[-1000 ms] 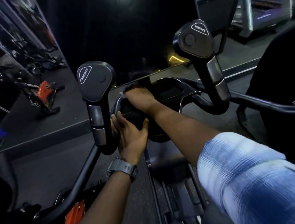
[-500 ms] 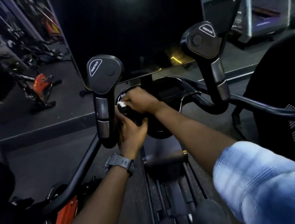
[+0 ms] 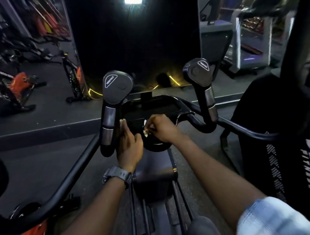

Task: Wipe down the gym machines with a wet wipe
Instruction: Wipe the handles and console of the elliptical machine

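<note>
While the gym machine (image 3: pixel 151 107) is filling the middle of the frame, the person's two hands are meeting over its dark console tray. The right hand (image 3: pixel 161 128) is curling its fingers around a small crumpled white wet wipe (image 3: pixel 146 132), pinching it against the lower edge of the tray, just right of centre. The left hand (image 3: pixel 130 147) is lying with its fingers straight and together, grasping nothing, its fingertips touching the inner side of the left handle post (image 3: pixel 109 122) at the left rim of the tray. A dark wristwatch (image 3: pixel 117 175) is sitting on the left wrist, and a pale blue plaid sleeve (image 3: pixel 271 218) is showing at the lower right corner. The left handle is rising to a rounded black head with a resistance label, and a matching right handle (image 3: pixel 201 75) is standing in the upper right of centre. An orange and black exercise bike (image 3: pixel 18 87) is resting on the dark floor at the left edge. A bright light (image 3: pixel 133 1) is glowing at the top centre.
</note>
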